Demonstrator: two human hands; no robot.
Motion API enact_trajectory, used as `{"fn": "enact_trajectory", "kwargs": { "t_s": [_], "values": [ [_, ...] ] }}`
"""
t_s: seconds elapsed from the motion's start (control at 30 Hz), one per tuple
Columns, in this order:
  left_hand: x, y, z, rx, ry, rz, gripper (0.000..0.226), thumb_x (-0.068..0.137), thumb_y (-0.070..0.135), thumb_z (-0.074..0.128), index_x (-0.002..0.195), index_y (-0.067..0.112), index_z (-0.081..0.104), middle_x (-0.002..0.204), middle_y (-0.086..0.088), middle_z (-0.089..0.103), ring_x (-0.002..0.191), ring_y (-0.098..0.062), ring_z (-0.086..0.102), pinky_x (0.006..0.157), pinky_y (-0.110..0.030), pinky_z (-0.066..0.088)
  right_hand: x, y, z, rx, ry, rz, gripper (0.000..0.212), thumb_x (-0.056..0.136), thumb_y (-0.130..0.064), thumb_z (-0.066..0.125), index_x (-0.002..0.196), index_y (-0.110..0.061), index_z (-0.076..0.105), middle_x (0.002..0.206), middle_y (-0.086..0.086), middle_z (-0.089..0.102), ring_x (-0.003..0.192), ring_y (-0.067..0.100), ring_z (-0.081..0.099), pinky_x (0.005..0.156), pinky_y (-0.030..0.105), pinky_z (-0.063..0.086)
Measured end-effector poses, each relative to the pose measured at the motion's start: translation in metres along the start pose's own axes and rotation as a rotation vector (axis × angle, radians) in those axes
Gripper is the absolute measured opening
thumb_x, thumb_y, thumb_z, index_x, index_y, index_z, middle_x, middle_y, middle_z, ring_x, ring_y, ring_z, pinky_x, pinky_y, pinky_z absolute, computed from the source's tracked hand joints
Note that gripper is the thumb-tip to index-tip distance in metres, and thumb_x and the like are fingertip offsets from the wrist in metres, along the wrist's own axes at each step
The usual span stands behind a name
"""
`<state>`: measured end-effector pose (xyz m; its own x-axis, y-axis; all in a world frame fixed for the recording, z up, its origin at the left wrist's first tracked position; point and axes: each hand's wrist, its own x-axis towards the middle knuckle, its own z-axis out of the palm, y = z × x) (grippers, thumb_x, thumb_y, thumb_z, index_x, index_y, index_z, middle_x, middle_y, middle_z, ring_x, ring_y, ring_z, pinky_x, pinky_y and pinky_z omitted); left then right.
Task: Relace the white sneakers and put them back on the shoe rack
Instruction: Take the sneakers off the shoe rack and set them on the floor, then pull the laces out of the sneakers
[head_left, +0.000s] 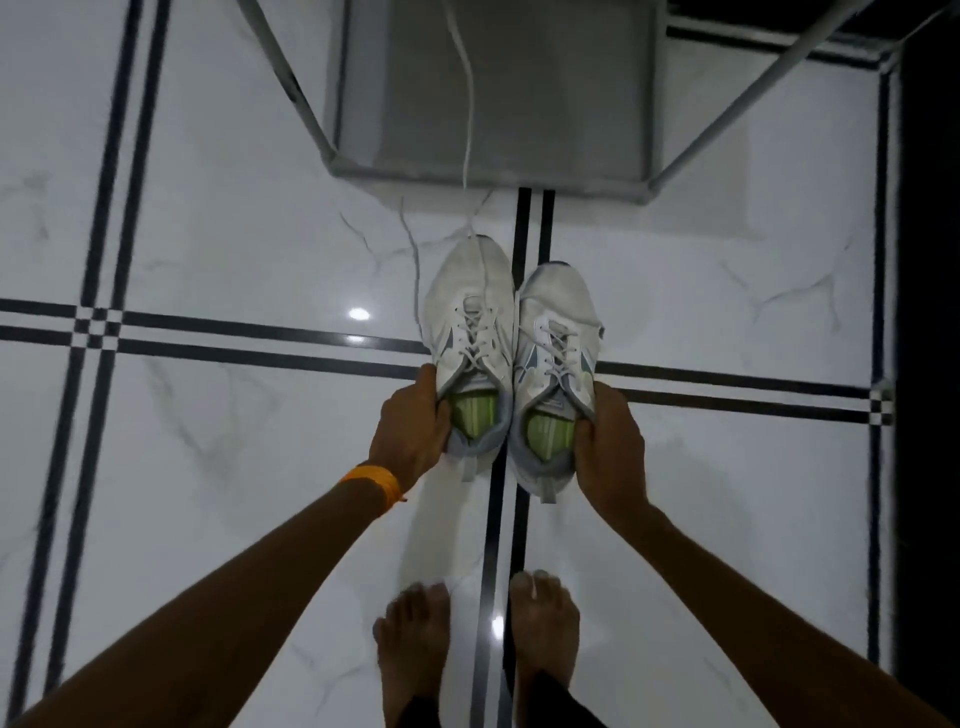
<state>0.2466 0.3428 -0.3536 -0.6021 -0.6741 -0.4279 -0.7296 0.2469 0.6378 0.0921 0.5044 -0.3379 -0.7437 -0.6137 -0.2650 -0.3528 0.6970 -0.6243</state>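
Observation:
Two white sneakers with green insoles are held side by side above the floor, toes pointing away from me. My left hand (413, 426) grips the collar of the left sneaker (470, 317). My right hand (608, 441) grips the collar of the right sneaker (558, 332). Both shoes are laced. A long white lace end (469, 119) trails from the left sneaker's toe up over the shoe rack (498, 174), a grey metal frame with a grey shelf, straight ahead beyond the shoes.
White marble floor tiles (234, 234) with black double stripes lie all around. My bare feet (478, 649) stand below the shoes. A dark wall or doorway (930, 312) borders the right edge. An orange band sits on my left wrist.

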Motion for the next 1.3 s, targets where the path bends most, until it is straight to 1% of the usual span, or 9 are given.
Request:
{"fn": "enact_trajectory", "kwargs": {
  "t_s": [0.1,0.23,0.37,0.5,0.6,0.73,1.03,1.17,1.3],
  "values": [
    [0.025,-0.036,0.045,0.052,0.007,0.061,0.041,0.098,0.017,0.045,0.137,0.004,0.042,0.099,-0.019,0.069,0.086,-0.035,0.066,0.074,-0.035,0.05,0.01,0.049,0.042,-0.01,0.024,-0.003,0.03,0.093,-0.01,0.041,0.12,-0.003,0.053,0.11,0.012,0.061,0.095,0.016,0.056,0.083,0.024,0.047],
    [0.03,-0.064,0.078,0.052,0.06,0.147,0.031,0.096,0.02,0.047,0.126,0.01,0.048,0.091,-0.009,0.068,0.077,-0.025,0.064,0.065,-0.026,0.044,0.001,0.094,0.072,0.028,0.04,-0.022,0.032,0.093,0.001,0.045,0.124,-0.007,0.052,0.11,0.001,0.058,0.099,0.014,0.056,0.082,0.004,0.038],
    [0.043,-0.067,0.091,-0.019,0.129,0.174,0.022,0.096,0.032,0.051,0.112,0.018,0.051,0.07,0.018,0.052,0.059,-0.001,0.051,0.054,-0.01,0.032,0.017,0.106,0.076,-0.03,0.024,0.013,0.028,0.094,-0.015,0.052,0.122,-0.01,0.051,0.108,0.003,0.057,0.099,0.026,0.06,0.076,0.029,0.043],
    [0.043,-0.074,0.084,0.024,0.195,0.256,0.031,0.097,0.055,0.038,0.096,0.026,0.05,0.058,0.014,0.054,0.053,-0.001,0.054,0.051,-0.012,0.031,0.028,0.076,0.056,-0.388,0.137,-0.149,0.063,0.091,-0.037,0.055,0.144,-0.014,0.032,0.139,0.009,0.041,0.109,0.028,0.056,0.075,0.038,0.052],
    [0.048,-0.08,0.078,-0.013,0.302,0.368,0.034,0.101,0.048,0.033,0.097,0.021,0.053,0.073,0.003,0.064,0.062,-0.009,0.06,0.055,-0.026,0.045,0.033,0.041,0.059,-0.261,0.099,-0.508,0.043,0.096,-0.021,0.05,0.138,-0.019,0.043,0.136,0.003,0.053,0.099,0.024,0.062,0.077,0.038,0.053],
    [0.062,-0.078,0.082,0.062,0.23,0.507,0.022,0.101,0.024,0.044,0.113,0.014,0.059,0.105,-0.004,0.063,0.088,-0.015,0.058,0.077,-0.029,0.05,0.057,0.02,0.097,-0.355,-0.182,-0.633,0.027,0.095,-0.013,0.054,0.122,-0.011,0.058,0.121,0.011,0.063,0.103,0.029,0.061,0.085,0.039,0.05],
    [0.061,-0.061,0.072,0.151,0.266,0.512,0.017,0.099,0.02,0.046,0.089,0.008,0.052,0.091,-0.006,0.052,0.078,-0.02,0.049,0.066,-0.027,0.038,0.073,0.017,0.088,-0.239,-0.204,-0.399,0.019,0.091,-0.025,0.061,0.092,-0.006,0.063,0.09,0.011,0.067,0.084,0.025,0.061,0.069,0.034,0.044],
    [0.06,-0.048,0.068,-0.127,0.204,0.346,0.022,0.102,0.022,0.039,0.088,0.009,0.049,0.086,-0.011,0.06,0.076,-0.027,0.056,0.065,-0.037,0.048,0.073,0.021,0.083,-0.061,-0.235,-0.215,0.015,0.091,-0.017,0.05,0.09,-0.005,0.06,0.096,0.011,0.066,0.091,0.024,0.06,0.08,0.04,0.048],
    [0.062,-0.046,0.074,-0.378,0.157,0.179,0.027,0.089,0.024,0.053,0.066,0.013,0.043,0.068,-0.01,0.044,0.067,-0.023,0.043,0.061,-0.043,0.043,0.073,0.02,0.085,-0.013,-0.181,-0.184,0.014,0.085,-0.017,0.064,0.074,-0.011,0.056,0.08,0.007,0.062,0.071,0.016,0.054,0.059,0.026,0.041]
  ]
}}
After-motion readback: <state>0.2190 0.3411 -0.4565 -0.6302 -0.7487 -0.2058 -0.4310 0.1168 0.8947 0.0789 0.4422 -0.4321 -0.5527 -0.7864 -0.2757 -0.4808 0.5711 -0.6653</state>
